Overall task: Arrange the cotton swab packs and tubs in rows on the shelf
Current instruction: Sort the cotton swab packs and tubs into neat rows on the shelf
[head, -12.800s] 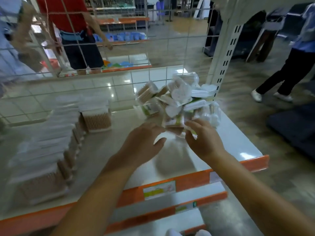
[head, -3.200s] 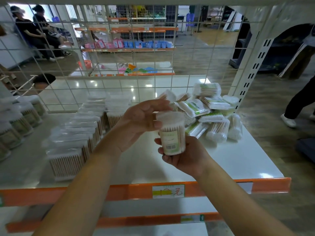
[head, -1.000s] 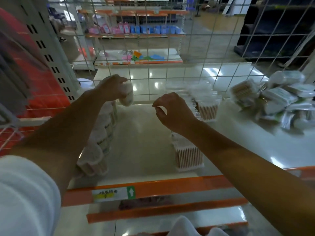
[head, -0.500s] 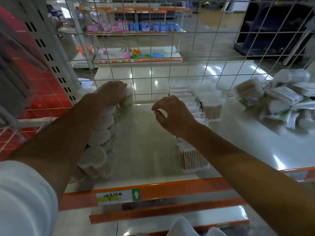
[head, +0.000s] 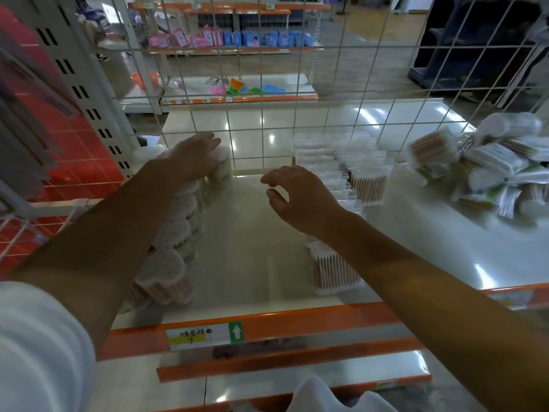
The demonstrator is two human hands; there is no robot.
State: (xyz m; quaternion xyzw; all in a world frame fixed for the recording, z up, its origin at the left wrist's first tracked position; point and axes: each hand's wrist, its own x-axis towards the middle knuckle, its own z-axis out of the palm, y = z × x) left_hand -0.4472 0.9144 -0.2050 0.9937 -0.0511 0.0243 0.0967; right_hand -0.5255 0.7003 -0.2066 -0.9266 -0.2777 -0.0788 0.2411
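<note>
Cotton swab tub (head: 221, 169) stands upright at the back of the shelf (head: 252, 242), just before the wire grid (head: 261, 93), with the left hand (head: 194, 157) laid over its top; whether the fingers clasp it or only rest there cannot be told. It heads a row of tubs (head: 178, 233) running toward the front edge under the left forearm. The right hand (head: 300, 197) hovers above the bare middle of the shelf, fingers loosely curled, holding nothing. Beyond it stand rows of flat packs (head: 338, 165), and a loose heap of packs and tubs (head: 487, 162) lies at the far right. An orange rail with a price label (head: 205, 336) fronts the glossy white shelf; further store shelving (head: 237, 40) shows through the grid.
</note>
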